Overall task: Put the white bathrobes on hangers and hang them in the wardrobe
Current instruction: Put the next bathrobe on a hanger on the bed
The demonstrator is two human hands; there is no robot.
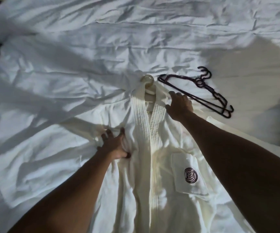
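Left hand (pixel 114 144) grips bathrobe (pixel 154 165) front (fingers spread); right hand (pixel 179 105) flat on shoulder.

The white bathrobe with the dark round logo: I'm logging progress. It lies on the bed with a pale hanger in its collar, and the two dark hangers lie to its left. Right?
Not quite. The head view shows the two dark hangers to the right of the white bathrobe with the dark round logo, not left. The pale hanger is in its collar.
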